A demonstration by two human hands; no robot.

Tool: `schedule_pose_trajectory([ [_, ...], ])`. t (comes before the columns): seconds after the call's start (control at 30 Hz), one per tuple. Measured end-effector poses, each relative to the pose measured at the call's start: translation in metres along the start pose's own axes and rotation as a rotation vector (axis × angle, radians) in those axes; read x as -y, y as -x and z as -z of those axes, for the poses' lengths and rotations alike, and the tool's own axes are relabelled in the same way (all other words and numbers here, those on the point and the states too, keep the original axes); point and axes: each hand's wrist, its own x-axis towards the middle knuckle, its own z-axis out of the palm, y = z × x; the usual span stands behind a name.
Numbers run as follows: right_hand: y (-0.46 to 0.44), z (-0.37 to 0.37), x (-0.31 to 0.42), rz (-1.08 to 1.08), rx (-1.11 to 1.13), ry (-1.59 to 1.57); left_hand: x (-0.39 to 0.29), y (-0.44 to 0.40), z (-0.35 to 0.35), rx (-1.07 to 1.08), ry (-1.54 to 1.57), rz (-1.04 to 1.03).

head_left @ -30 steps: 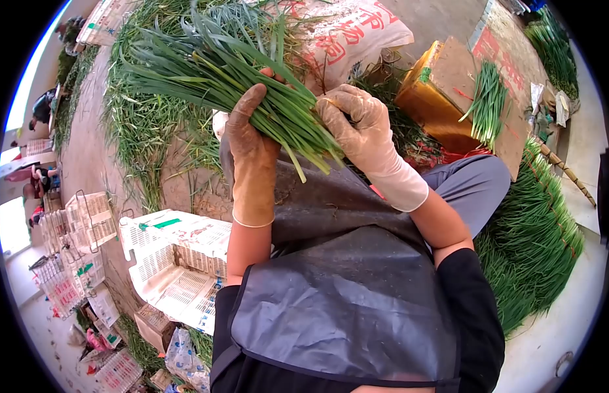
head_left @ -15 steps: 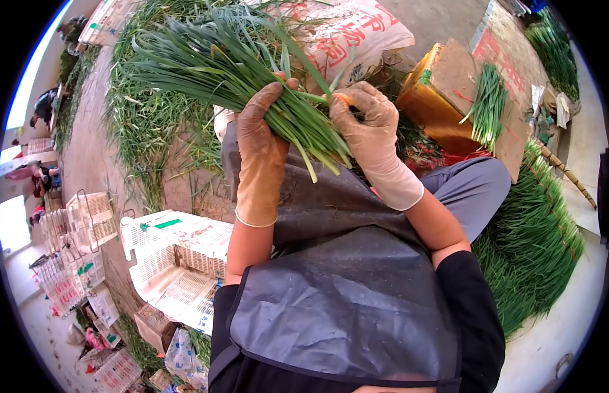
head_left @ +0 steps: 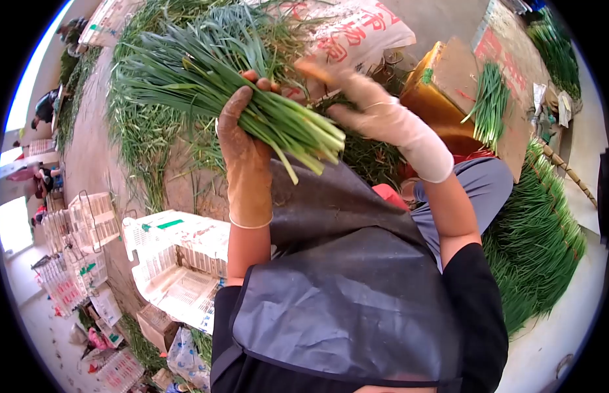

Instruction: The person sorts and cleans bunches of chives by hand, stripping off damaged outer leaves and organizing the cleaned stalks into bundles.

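A bunch of long, flat green leaves with pale stalk ends [head_left: 285,124] slants above the lap, gripped mid-length by the left hand [head_left: 244,154] in a stained tan rubber glove, thumb across the front. The right hand [head_left: 376,111], in a dirty whitish glove, is just beside the cut ends; motion blur hides whether its fingers hold anything. Should the left grip slacken, outer stalks could slip out; squeezing too hard could bruise them. Beyond lie loose green trimmings [head_left: 137,124] and a white sack with red lettering [head_left: 363,33].
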Motion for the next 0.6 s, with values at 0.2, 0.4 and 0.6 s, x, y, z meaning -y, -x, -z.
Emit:
schedule_pose_trajectory([
  [0.2, 0.022, 0.016, -0.019, -0.265, 0.268, -0.092, -0.017, -0.002, 0.010, -0.041, 0.065, -0.007],
  [0.4, 0.048, 0.012, -0.046, -0.445, -0.198, 0.096, -0.017, 0.000, 0.002, -0.078, -0.048, -0.135],
  [0.6, -0.010, -0.028, 0.037, -0.089, -0.047, 0.390, 0.007, 0.007, -0.020, 0.160, -0.039, -0.156],
])
